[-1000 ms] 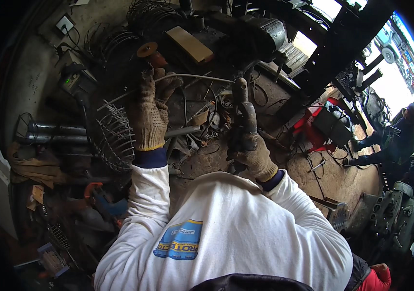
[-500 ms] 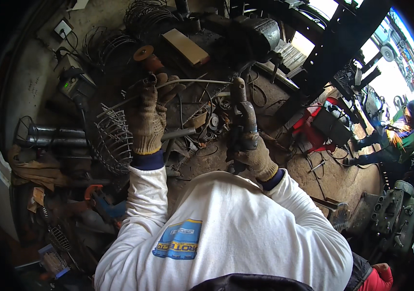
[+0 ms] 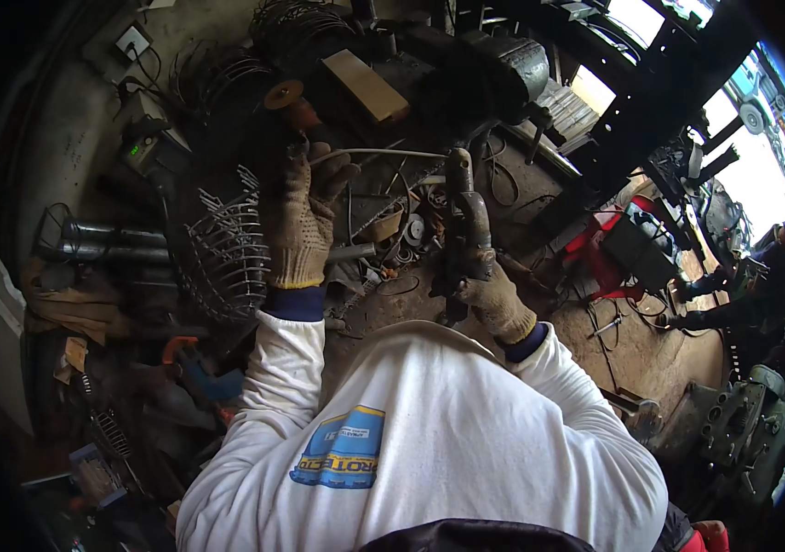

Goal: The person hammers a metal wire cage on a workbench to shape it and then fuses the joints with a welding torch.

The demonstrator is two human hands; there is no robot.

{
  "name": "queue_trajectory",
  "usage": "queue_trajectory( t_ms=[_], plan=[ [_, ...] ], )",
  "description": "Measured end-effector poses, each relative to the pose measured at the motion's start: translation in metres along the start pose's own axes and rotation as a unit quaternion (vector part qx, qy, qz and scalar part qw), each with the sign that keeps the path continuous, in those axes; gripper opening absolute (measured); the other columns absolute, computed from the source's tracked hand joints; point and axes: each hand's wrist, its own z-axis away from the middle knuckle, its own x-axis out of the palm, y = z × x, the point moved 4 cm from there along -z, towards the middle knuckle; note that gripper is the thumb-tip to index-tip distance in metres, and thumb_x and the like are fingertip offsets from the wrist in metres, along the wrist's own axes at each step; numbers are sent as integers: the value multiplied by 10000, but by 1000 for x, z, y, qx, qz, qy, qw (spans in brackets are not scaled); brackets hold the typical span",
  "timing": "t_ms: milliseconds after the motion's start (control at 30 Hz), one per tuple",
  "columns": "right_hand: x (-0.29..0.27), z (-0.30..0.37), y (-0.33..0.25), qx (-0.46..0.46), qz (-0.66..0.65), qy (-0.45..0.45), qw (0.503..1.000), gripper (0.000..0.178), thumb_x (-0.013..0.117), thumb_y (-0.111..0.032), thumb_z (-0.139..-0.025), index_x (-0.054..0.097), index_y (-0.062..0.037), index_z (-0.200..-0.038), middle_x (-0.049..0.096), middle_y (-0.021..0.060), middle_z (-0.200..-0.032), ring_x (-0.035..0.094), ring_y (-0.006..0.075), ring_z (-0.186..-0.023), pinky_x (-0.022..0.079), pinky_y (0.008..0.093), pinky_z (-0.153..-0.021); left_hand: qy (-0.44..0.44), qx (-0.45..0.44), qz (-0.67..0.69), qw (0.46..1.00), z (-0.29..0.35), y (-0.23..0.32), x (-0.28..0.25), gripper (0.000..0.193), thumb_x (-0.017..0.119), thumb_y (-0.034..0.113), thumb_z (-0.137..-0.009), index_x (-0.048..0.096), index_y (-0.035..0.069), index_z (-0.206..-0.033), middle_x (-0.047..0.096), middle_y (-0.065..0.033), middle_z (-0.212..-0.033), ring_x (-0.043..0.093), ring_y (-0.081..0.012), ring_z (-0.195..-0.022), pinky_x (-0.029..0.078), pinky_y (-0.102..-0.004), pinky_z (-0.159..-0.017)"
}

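Observation:
A thin, pale metal rod spans from my left hand to the top of a bent metal pipe piece. My left hand, in a knitted work glove, is closed about the rod's left part, its fingers pointing away from me. My right hand, gloved too, grips the lower end of the pipe piece, which stands on a dark metal fixture. The right fingertips are partly hidden behind it. Beside my left hand lies a bundle of bent metal rods with curved, rib-like pieces.
An angle grinder with an orange disc and a tan rectangular block lie beyond my hands. Coiled wire sits at the back. Metal pipes lie at left. Another person crouches at far right, near a red object.
My left hand has shifted slightly right, and the rod's tail left of it no longer shows. My right hand keeps its grip. Sparks by the other person are gone.

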Motion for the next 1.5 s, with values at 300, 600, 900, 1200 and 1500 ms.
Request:
queue_trajectory(
  t_ms=[300,600,900,1200,1500],
  plan=[
    [-43,-11,24,6,10,-6,1000,550,814,-158,-761,540,-50,-1225,645,60,-985,615,152,-826,525,290,-675,-26,-43,6,999,1,-17,9,318,580,263,-1006,582,34,-1227,676,-120,-1094,702,-244,-944,607,-407,-847],
    [-39,-23,12,-18,50,2,999,707,838,-406,-730,538,-2,-1228,634,81,-996,636,209,-879,547,376,-761,-128,474,-677,548,28,22,82,342,694,245,-844,630,112,-1153,672,-63,-944,648,-240,-858,521,-395,-789],
    [-38,-20,10,-20,142,-41,989,916,852,-594,-673,501,10,-1266,636,66,-940,661,200,-873,567,343,-766,-234,50,-823,516,-22,9,61,304,601,383,-912,611,141,-1096,618,-27,-1086,606,-223,-1028,505,-381,-838],
    [-60,-32,25,-137,14,5,990,1041,811,-463,-764,159,-230,-1541,521,44,-1183,591,196,-975,528,389,-841,-124,361,-802,460,-39,117,16,333,642,389,-921,617,138,-1138,681,-89,-1016,682,-185,-857,587,-294,-652],
    [-49,-26,47,-158,10,104,982,551,652,-362,-902,523,-78,-1356,624,79,-1225,598,254,-1126,471,428,-997,77,18,-821,566,-181,206,-283,436,584,448,-910,687,93,-1141,681,-187,-1133,635,-376,-1076,491,-433,-978]
  ],
)
